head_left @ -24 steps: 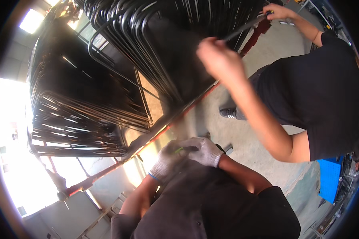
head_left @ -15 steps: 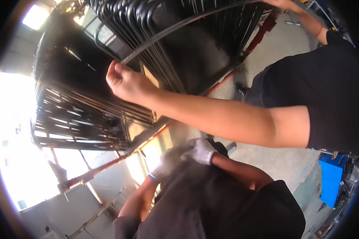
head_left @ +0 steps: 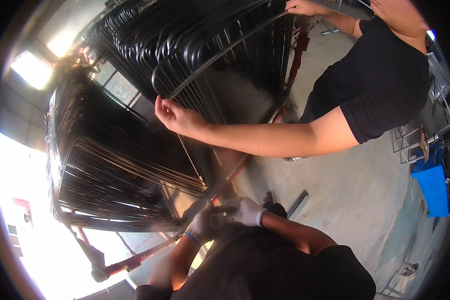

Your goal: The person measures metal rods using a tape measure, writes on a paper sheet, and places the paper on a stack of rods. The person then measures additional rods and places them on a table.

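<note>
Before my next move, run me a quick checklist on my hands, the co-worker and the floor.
1. Gloves on: ok, left hand and right hand both covered.
2. What lies between my gloves identified: cannot tell, too blurred.
3. Bar held: ok, the co-worker's far hand grips it.
4. Space ahead of my hands free: not ok, the co-worker's near arm reaches across.
5. Floor near my feet clear: not ok, a metal piece lies beside a shoe.
</note>
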`<act>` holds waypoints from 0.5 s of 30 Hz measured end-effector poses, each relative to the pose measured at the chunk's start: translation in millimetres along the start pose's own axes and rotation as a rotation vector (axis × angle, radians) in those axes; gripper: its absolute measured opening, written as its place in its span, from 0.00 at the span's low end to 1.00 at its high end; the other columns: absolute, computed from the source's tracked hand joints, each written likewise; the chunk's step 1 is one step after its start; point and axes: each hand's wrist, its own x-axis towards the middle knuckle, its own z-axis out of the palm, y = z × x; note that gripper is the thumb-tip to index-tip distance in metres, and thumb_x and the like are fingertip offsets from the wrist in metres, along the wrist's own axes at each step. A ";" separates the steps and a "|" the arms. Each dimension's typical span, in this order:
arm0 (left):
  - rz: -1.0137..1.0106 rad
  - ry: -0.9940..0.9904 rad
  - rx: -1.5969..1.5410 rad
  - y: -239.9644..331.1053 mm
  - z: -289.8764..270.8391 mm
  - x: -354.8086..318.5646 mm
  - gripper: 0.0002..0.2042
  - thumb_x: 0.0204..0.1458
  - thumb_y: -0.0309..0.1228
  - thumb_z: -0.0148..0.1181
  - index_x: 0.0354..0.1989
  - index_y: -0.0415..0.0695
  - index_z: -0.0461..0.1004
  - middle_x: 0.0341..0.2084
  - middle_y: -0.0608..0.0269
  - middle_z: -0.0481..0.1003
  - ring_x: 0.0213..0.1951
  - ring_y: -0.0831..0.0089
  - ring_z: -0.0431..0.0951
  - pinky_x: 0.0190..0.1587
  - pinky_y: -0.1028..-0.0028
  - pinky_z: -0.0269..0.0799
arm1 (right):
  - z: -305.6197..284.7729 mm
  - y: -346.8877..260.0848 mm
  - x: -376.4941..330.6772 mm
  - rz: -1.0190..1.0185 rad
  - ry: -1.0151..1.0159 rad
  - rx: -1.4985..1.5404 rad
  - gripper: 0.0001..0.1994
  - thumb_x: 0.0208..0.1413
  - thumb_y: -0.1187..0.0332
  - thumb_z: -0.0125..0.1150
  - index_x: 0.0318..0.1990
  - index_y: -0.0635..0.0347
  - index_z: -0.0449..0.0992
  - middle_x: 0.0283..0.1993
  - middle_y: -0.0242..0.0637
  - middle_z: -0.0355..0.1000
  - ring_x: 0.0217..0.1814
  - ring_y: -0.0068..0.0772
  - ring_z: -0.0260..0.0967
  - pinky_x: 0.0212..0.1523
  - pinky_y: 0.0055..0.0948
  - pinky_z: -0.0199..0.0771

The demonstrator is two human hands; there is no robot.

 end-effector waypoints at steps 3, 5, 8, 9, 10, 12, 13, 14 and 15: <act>-0.220 0.035 -0.184 -26.6 0.5 -4.7 0.37 0.73 0.63 0.37 0.62 0.39 0.79 0.46 0.51 0.84 0.38 0.67 0.83 0.37 0.70 0.78 | 8.1 10.3 -4.6 -0.035 -0.006 0.116 0.19 0.59 0.61 0.78 0.55 0.54 0.84 0.50 0.33 0.83 0.52 0.26 0.79 0.57 0.33 0.77; -0.389 0.223 -0.209 -21.1 11.7 -5.1 0.39 0.73 0.64 0.38 0.62 0.37 0.78 0.49 0.49 0.83 0.45 0.67 0.83 0.46 0.69 0.79 | 11.4 26.7 2.6 -0.025 -0.016 0.145 0.17 0.58 0.62 0.78 0.53 0.55 0.84 0.48 0.32 0.84 0.52 0.25 0.79 0.58 0.32 0.77; -0.413 0.414 0.160 -34.0 21.0 -18.2 0.38 0.72 0.62 0.45 0.64 0.34 0.75 0.52 0.51 0.82 0.56 0.69 0.79 0.58 0.68 0.75 | 19.2 46.2 10.4 0.050 -0.040 0.156 0.16 0.58 0.65 0.78 0.51 0.57 0.84 0.48 0.32 0.84 0.52 0.24 0.78 0.58 0.31 0.77; -0.366 0.402 0.167 -20.1 26.8 -22.2 0.37 0.72 0.62 0.47 0.64 0.34 0.75 0.52 0.51 0.82 0.56 0.68 0.79 0.58 0.67 0.75 | 21.0 59.7 17.3 0.038 -0.043 0.172 0.16 0.58 0.66 0.77 0.51 0.57 0.84 0.48 0.32 0.84 0.52 0.24 0.78 0.58 0.30 0.77; -0.319 0.388 0.169 3.1 37.7 -30.7 0.37 0.71 0.61 0.50 0.64 0.33 0.74 0.53 0.51 0.81 0.55 0.68 0.79 0.58 0.67 0.76 | 22.8 68.2 20.8 0.029 -0.047 0.186 0.15 0.57 0.67 0.77 0.51 0.58 0.84 0.48 0.32 0.84 0.52 0.24 0.78 0.57 0.30 0.78; -0.098 0.372 0.325 -7.3 38.8 -37.6 0.33 0.68 0.54 0.62 0.66 0.34 0.71 0.55 0.51 0.79 0.56 0.67 0.79 0.60 0.66 0.75 | 24.0 68.5 22.6 0.081 -0.075 0.248 0.18 0.58 0.62 0.76 0.54 0.58 0.85 0.50 0.36 0.85 0.51 0.28 0.81 0.55 0.32 0.80; -0.011 0.376 0.365 -20.3 38.8 -33.5 0.32 0.66 0.50 0.63 0.66 0.36 0.70 0.55 0.49 0.79 0.56 0.63 0.80 0.59 0.64 0.76 | 22.0 69.4 23.3 0.110 -0.081 0.274 0.20 0.58 0.60 0.76 0.55 0.58 0.85 0.51 0.38 0.85 0.51 0.30 0.82 0.54 0.33 0.81; 0.073 0.390 0.408 -27.5 39.6 -31.2 0.31 0.64 0.47 0.65 0.66 0.37 0.69 0.55 0.47 0.78 0.56 0.58 0.80 0.58 0.61 0.76 | 20.0 68.4 24.7 0.079 -0.070 0.291 0.20 0.59 0.60 0.75 0.55 0.58 0.85 0.51 0.38 0.85 0.51 0.30 0.82 0.54 0.32 0.81; 0.151 0.389 0.400 -12.1 46.9 -27.4 0.31 0.59 0.42 0.68 0.67 0.38 0.69 0.55 0.46 0.78 0.57 0.55 0.80 0.58 0.60 0.77 | 16.4 70.1 25.3 0.052 -0.051 0.307 0.20 0.59 0.60 0.75 0.55 0.58 0.85 0.51 0.38 0.85 0.51 0.30 0.82 0.54 0.32 0.81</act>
